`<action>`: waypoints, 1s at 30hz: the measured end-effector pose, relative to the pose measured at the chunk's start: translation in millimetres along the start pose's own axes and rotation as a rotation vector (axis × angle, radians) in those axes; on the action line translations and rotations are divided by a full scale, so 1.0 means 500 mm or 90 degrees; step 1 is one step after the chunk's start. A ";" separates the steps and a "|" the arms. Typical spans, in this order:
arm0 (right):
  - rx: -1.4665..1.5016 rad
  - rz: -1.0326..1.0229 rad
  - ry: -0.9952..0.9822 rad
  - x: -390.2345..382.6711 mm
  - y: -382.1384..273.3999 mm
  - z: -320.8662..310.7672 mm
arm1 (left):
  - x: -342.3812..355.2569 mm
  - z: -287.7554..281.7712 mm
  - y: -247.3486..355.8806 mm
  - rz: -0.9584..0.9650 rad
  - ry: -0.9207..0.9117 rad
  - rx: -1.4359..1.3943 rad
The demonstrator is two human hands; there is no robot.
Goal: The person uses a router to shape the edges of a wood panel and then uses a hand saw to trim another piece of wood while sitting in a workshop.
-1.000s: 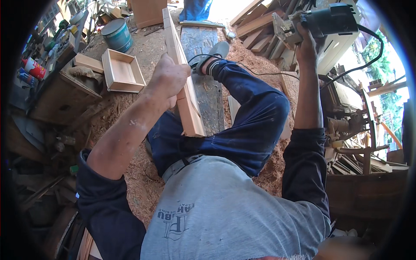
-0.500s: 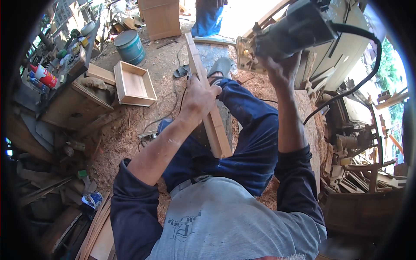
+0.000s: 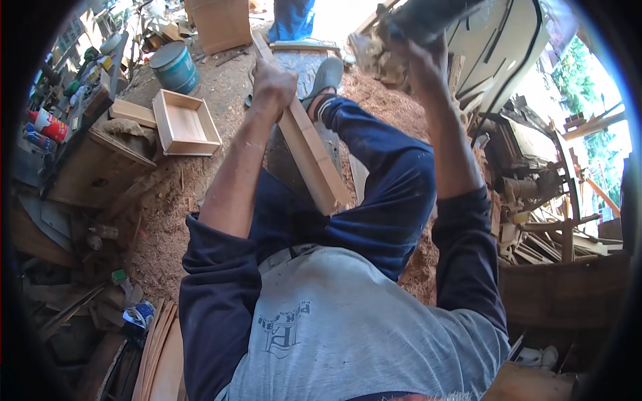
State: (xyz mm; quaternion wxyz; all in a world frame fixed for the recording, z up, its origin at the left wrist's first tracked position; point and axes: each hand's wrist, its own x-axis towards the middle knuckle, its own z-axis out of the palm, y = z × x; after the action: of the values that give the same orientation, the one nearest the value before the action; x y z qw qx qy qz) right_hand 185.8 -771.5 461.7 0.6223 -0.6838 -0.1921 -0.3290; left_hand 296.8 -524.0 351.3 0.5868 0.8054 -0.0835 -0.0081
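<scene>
Gripping a squared timber beam (image 3: 313, 157) partway along its far half, the left hand (image 3: 273, 87) has its fingers clamped around the wood, probably to control its slant. The beam lies slantwise between the 2 legs, far end pointing up and left, near end at the lap over the navy trousers (image 3: 384, 167); whether it presses on them or on the weathered plank (image 3: 303, 65) below, I cannot tell. The right hand (image 3: 426, 61) holds a dark power tool (image 3: 435, 19) up at the view's top edge, fingers closed on its body, though blur hides their tips; held there, it seems kept well apart from the timber. An open-topped wooden drawer (image 3: 190, 119) and a teal tin (image 3: 174, 70) stand to the left, perhaps set aside to leave the lap free. Wood shavings (image 3: 160, 247) cover the ground.
</scene>
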 end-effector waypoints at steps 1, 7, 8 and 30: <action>0.039 0.045 0.025 0.016 -0.010 0.008 | -0.008 0.011 -0.020 0.001 -0.007 0.020; -0.052 -0.006 0.003 0.120 -0.095 0.019 | -0.136 0.092 0.111 -0.072 0.061 -0.245; -0.079 -0.033 0.005 0.133 -0.122 0.014 | -0.114 0.095 0.077 -0.027 -0.025 -0.294; -0.265 -0.058 0.060 -0.134 -0.027 0.045 | -0.081 0.116 0.066 0.078 -0.167 -0.192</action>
State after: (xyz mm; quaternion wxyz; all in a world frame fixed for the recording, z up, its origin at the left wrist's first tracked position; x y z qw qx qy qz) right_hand 133.9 -737.8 425.0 0.4604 -0.7721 -0.1217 -0.4208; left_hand 246.3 -582.7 361.2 0.6844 0.6936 -0.2059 -0.0900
